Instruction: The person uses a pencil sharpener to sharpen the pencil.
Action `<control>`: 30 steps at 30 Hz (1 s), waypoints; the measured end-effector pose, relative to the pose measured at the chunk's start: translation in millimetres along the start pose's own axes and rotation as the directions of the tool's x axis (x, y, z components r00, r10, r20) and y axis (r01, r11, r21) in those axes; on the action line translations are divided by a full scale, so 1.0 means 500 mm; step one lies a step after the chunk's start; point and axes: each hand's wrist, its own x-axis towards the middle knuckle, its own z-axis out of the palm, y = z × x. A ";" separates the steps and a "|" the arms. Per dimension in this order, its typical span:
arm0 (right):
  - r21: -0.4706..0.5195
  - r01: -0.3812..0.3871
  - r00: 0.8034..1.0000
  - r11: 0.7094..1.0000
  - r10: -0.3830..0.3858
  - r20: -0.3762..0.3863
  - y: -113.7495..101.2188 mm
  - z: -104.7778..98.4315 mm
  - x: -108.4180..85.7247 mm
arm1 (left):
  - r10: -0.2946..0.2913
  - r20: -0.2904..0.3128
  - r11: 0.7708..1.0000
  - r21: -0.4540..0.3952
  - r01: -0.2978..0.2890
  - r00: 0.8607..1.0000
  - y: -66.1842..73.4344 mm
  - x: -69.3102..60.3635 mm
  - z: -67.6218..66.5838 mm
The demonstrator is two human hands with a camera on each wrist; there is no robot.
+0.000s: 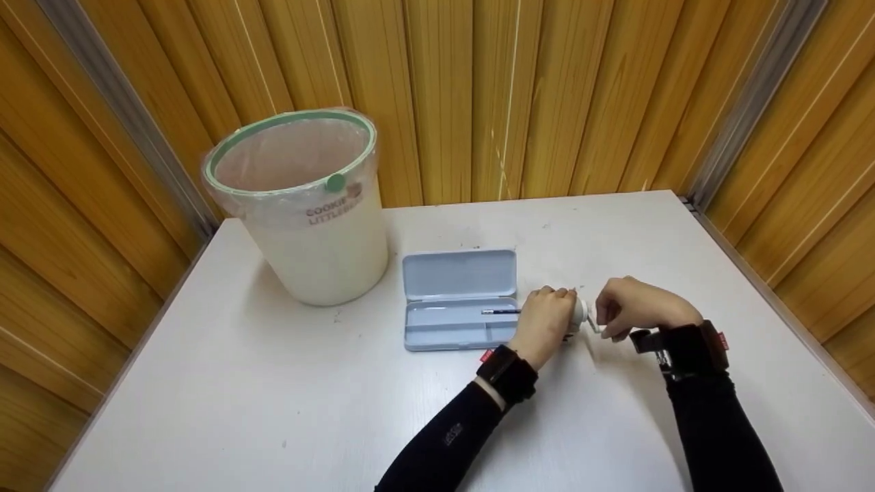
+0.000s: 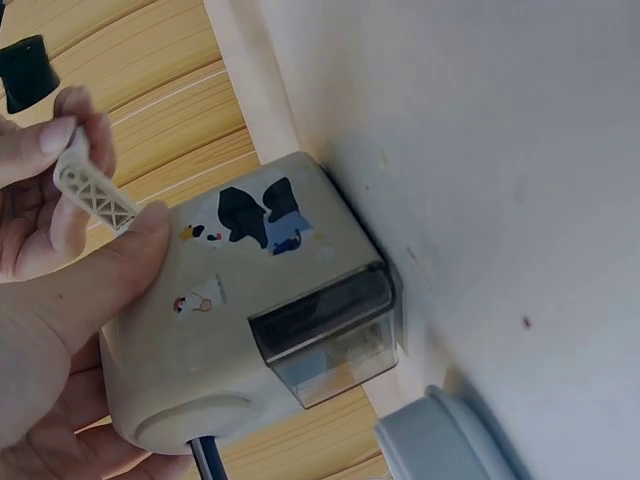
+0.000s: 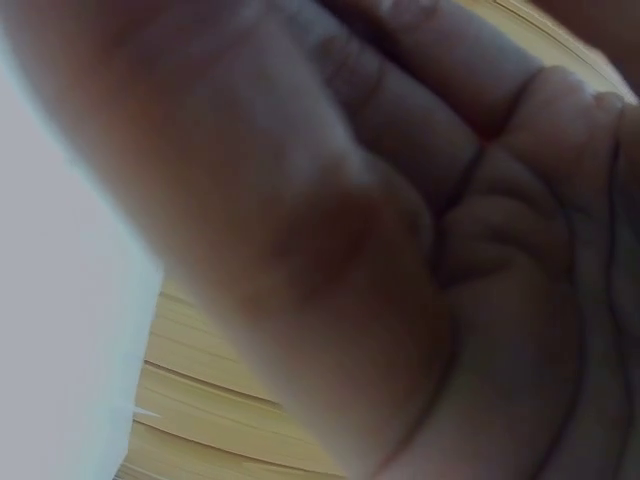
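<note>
A cream pencil sharpener (image 2: 240, 310) with bird stickers and a clear drawer stands on the table, and my left hand (image 1: 545, 324) grips it around its body. A dark pencil (image 1: 502, 311) sticks out of its left end, over the blue case. At the other end my right hand (image 1: 639, 307) pinches the white crank handle (image 2: 95, 193) between thumb and fingers. The right wrist view shows mostly the curled fingers and palm (image 3: 510, 300); the handle is hidden there.
An open blue pencil case (image 1: 459, 275) lies left of the sharpener. A large white bin (image 1: 328, 253) with a green rim and plastic liner stands at the back left. Wood-patterned walls (image 1: 437, 102) surround the white table (image 1: 307, 410).
</note>
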 end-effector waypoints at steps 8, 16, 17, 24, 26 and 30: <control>-0.005 0.052 0.998 0.999 -0.052 -0.040 -0.001 -0.014 -0.003 | 0.000 0.017 1.000 -0.008 0.001 1.000 -0.002 0.005 0.001; -0.045 0.095 0.990 0.994 -0.099 -0.102 0.000 -0.021 -0.005 | 0.024 0.004 1.000 -0.020 -0.024 1.000 -0.008 0.004 -0.005; -0.050 0.098 0.989 0.994 -0.103 -0.110 0.001 -0.022 -0.005 | 0.026 0.006 0.999 -0.020 -0.026 1.000 -0.008 0.005 -0.005; -0.058 0.101 0.983 0.993 -0.109 -0.145 0.002 -0.022 -0.007 | 0.032 0.015 0.999 -0.016 -0.032 0.999 -0.007 0.004 -0.003; -0.056 0.101 0.981 0.993 -0.108 -0.160 0.003 -0.022 -0.009 | 0.035 0.017 0.999 -0.016 -0.035 0.999 -0.007 0.004 -0.002; -0.058 0.093 0.977 0.994 -0.103 -0.187 0.001 -0.023 -0.010 | 0.045 0.016 0.999 -0.024 -0.045 0.999 -0.008 0.005 0.000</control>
